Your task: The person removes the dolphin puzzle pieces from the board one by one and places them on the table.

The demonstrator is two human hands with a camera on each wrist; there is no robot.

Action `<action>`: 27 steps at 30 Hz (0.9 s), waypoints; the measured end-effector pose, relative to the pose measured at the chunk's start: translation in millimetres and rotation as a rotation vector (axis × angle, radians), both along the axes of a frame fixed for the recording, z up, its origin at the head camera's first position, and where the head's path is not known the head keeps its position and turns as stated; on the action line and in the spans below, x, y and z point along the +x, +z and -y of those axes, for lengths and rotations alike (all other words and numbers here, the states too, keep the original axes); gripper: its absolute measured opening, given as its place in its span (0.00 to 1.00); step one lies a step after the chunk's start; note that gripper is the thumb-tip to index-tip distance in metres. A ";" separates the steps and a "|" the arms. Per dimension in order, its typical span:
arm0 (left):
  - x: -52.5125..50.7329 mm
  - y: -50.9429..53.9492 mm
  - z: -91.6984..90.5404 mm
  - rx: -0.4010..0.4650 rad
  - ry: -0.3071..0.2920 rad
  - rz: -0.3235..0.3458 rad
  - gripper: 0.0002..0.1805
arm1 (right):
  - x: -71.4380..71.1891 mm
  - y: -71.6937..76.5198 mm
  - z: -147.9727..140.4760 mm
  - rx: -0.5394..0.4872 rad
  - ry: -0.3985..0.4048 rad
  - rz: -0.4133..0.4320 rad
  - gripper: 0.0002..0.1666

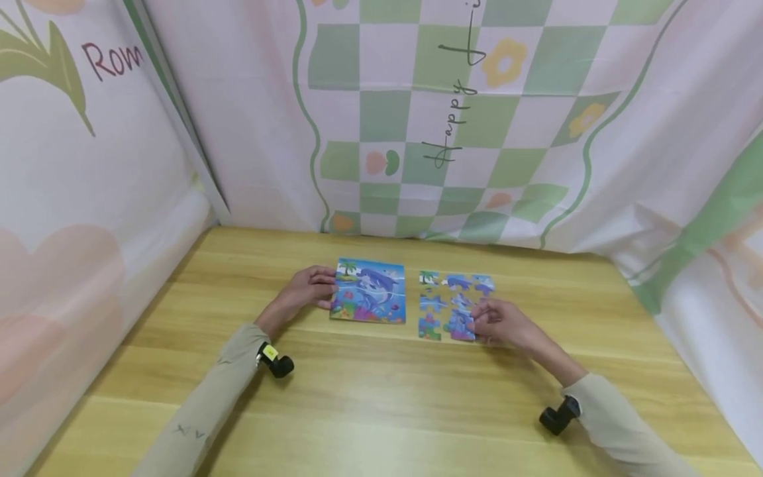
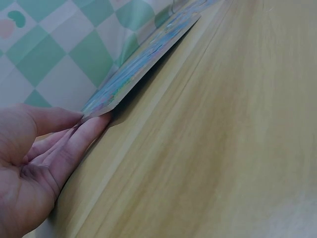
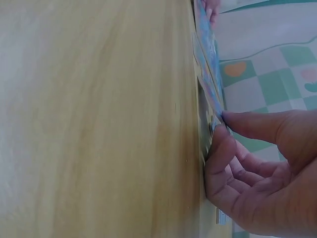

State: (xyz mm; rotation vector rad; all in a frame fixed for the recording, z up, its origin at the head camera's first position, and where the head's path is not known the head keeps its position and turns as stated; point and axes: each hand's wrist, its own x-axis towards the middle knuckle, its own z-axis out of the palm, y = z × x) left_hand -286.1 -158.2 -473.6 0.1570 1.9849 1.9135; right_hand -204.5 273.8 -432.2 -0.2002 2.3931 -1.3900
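A square dolphin picture card point(image 1: 369, 293) lies left of the middle of the table. My left hand point(image 1: 301, 291) pinches its left edge; in the left wrist view the thumb is on top, fingers beneath, and the card point(image 2: 141, 62) is tilted off the wood. To the right, jigsaw pieces point(image 1: 432, 303) of a matching dolphin picture are laid out in spaced rows. At their lower right, my right hand point(image 1: 503, 323) pinches a purple-blue jigsaw piece point(image 1: 461, 326) between thumb and index finger. Part of the right column is hidden behind this hand.
The wooden table point(image 1: 381, 404) stretches in front of the card and pieces. A checked curtain point(image 1: 453, 119) hangs along its back edge, with more printed cloth point(image 1: 71, 199) at the left side. Small black cameras point(image 1: 560, 416) are worn on both wrists.
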 end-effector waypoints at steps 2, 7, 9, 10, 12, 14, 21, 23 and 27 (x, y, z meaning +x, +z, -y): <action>-0.6 -0.4 -0.8 -0.002 0.002 0.004 0.29 | 0.8 -0.4 -1.6 0.011 0.020 -0.023 0.18; -2.3 -2.1 -1.8 -0.004 0.000 0.018 0.28 | -0.4 1.9 -8.2 0.035 0.092 -0.011 0.18; -2.3 -1.7 -1.6 0.001 0.001 0.016 0.28 | -3.6 4.1 -10.2 0.046 0.127 0.023 0.19; -2.3 -1.5 -1.3 0.004 0.002 0.013 0.27 | -5.1 5.3 -10.9 0.057 0.147 0.035 0.19; -2.2 -1.3 -0.7 0.012 0.004 0.014 0.27 | -7.9 7.4 -12.1 0.078 0.188 0.041 0.19; -2.9 -1.7 0.0 0.014 -0.003 0.011 0.27 | -9.7 9.7 -11.4 0.088 0.197 0.048 0.20; -3.8 -3.2 0.4 0.012 -0.003 0.014 0.28 | -8.3 12.1 -9.2 0.111 0.149 0.054 0.19; -3.4 -2.4 0.2 0.013 0.001 0.014 0.28 | -7.5 12.3 -8.5 0.151 0.137 0.023 0.18; -2.7 -1.7 0.1 0.011 0.004 0.009 0.28 | -5.6 12.3 -7.1 0.248 0.114 -0.047 0.18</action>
